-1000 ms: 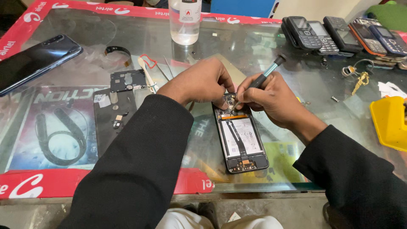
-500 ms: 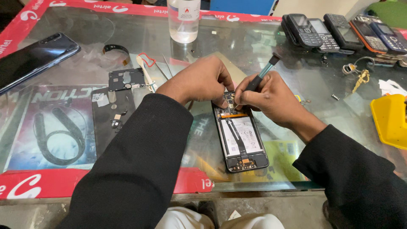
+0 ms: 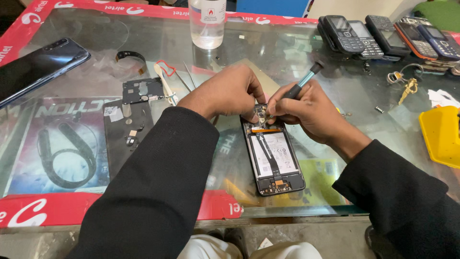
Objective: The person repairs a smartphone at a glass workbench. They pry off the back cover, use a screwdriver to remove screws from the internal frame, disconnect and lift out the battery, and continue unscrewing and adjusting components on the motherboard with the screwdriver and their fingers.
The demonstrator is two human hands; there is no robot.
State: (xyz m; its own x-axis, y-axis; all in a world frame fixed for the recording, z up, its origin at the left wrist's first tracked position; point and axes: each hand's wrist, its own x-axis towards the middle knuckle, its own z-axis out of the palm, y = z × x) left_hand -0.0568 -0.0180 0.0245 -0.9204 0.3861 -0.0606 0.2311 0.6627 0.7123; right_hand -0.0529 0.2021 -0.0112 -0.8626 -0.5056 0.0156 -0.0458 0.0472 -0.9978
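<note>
Little has changed over the last second: both hands sit at the far end of the opened phone (image 3: pixel 273 153) as before, and the screwdriver (image 3: pixel 301 84) keeps the same slant, its tip at the same spot. Judging by that, the work on that one point near the camera end is still going on rather than finished.

Going left to right: a dark smartphone (image 3: pixel 40 67) lies at the far left edge of the glass table (image 3: pixel 143 38). Next to it, nearer the middle, a removed black back cover (image 3: pixel 125 139) lies flat with a small black inner frame (image 3: pixel 142 89) touching its far end. The left hand (image 3: pixel 230 91) is curled, its fingertips pressed down on the far end of the opened phone, steadying it. That phone lies face down in the middle of the table, battery and boards exposed. The right hand (image 3: pixel 306 108) is closed around the screwdriver, held like a pen.

A clear bottle (image 3: pixel 207 24) stands at the far middle. Farther right lie several keypad phones (image 3: pixel 378 36), a bunch of keys (image 3: pixel 407 81) and a yellow tray (image 3: pixel 441 134). Red banding edges the table.
</note>
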